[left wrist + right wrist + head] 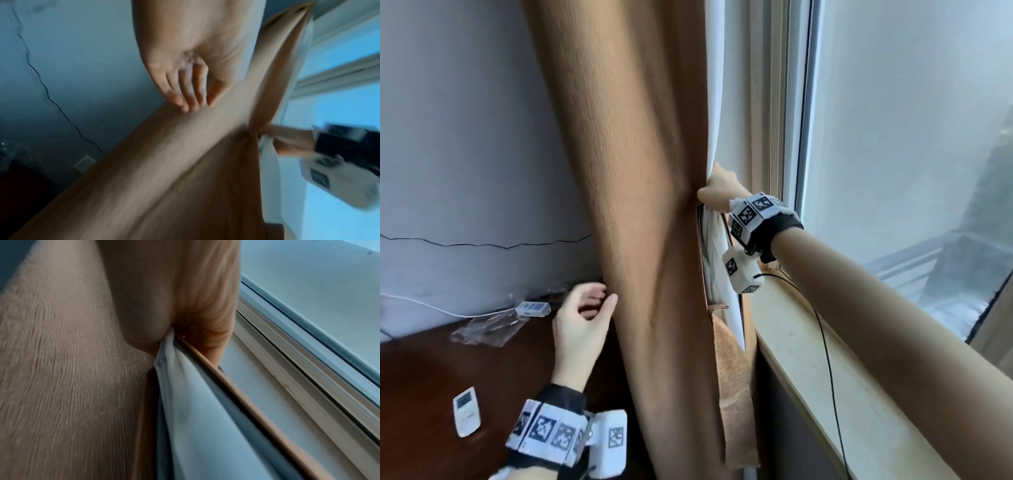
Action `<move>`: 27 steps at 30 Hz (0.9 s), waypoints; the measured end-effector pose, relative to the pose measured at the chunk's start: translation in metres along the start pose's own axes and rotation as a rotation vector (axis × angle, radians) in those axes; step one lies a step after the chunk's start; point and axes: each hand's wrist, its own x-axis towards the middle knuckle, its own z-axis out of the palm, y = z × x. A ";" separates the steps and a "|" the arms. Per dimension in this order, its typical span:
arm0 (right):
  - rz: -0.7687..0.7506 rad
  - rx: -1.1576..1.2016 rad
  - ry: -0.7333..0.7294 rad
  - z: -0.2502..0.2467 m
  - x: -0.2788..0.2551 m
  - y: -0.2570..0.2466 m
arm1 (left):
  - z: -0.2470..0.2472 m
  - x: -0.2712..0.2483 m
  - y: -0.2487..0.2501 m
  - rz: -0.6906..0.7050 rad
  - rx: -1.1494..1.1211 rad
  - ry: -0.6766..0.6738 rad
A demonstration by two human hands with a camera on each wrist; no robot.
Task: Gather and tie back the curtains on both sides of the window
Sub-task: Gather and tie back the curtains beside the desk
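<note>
A tan curtain (640, 212) hangs gathered in a thick column between a pale wall (465, 137) on the left and the window (911, 137) on the right. Its white lining (717, 102) shows along the window-side edge. The right hand (722, 192) reaches in from the window side and grips that edge, fingers curled into the fabric; in the right wrist view the lining bunches out from under the palm, though the fingertips themselves are hidden in the folds. The left hand (582, 322) is at the curtain's wall side, fingers loosely bent and a little apart, thumb just touching the cloth. In the blurred left wrist view the fingertips (185, 104) seem to rest on the fabric without clamping it.

Below the right hand a strip of coarser tan cloth (732, 383) hangs down beside the lining; it may be the tie-back, but that is unclear.

A light sill (801, 349) runs under the window, with a thin black cable (828, 359) trailing across it. Hazy grey daylight fills the glass. On the left stands a dark wood table (421, 394) against the wall, bearing a white remote (466, 411), a crumpled clear bag (486, 329) and a small white box (532, 308) on a white lead. A thin dark crack (482, 244) runs across the wall above the table.
</note>
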 end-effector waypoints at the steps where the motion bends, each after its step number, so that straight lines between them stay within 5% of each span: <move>1: -0.002 -0.002 -0.002 0.000 0.000 0.000 | -0.003 0.009 0.003 -0.033 0.038 0.034; 5: -0.018 0.008 -0.008 0.001 -0.001 -0.001 | 0.019 0.022 0.013 -0.123 0.181 -0.070; 12: -0.035 0.016 -0.006 0.005 -0.007 -0.004 | 0.057 0.001 0.032 0.002 0.252 0.149; 19: -0.051 -0.011 -0.020 0.009 -0.018 -0.008 | 0.121 0.004 0.070 0.143 0.676 -0.068; 27: -0.064 -0.063 -0.032 -0.003 -0.027 -0.001 | 0.147 0.045 0.073 0.054 0.545 -0.282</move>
